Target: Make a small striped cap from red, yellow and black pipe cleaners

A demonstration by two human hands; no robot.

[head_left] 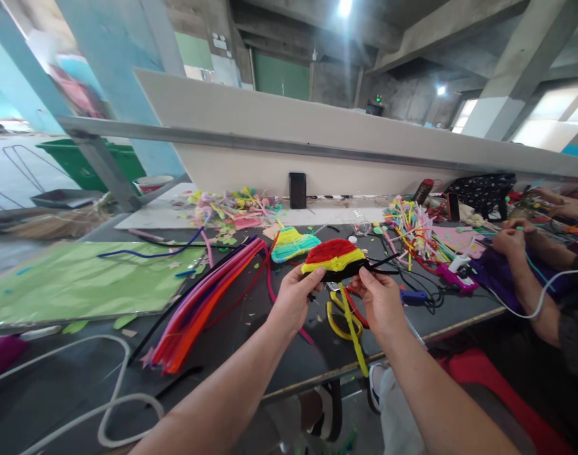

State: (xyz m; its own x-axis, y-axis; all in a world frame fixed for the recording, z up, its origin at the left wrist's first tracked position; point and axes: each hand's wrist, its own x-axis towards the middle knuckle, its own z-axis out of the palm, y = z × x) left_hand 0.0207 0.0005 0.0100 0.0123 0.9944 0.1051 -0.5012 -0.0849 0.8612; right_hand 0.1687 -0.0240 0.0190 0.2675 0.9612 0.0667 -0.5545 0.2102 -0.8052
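Between my two hands, above the table's front part, is a half-round pipe cleaner piece point(335, 255), banded red, yellow and black. My left hand point(295, 294) pinches its left end, thumb on top. The right end is gripped by my right hand point(379, 297), where black pipe cleaner ends stick out. A yellow pipe cleaner point(354, 335) hangs down below the piece, past the table edge. Under my hands lie scissors with yellow handles point(337, 321), partly covered. Just behind rests a similar yellow and turquoise piece point(295, 245).
A bundle of pink, purple and orange pipe cleaners point(201, 309) lies left of my hands. Beyond it is a green sheet point(94, 278). A phone point(297, 191) leans on the back panel. A blue-handled tool point(413, 297) and a magenta device point(459, 278) sit right. A co-worker's hands point(511, 239) are farther right.
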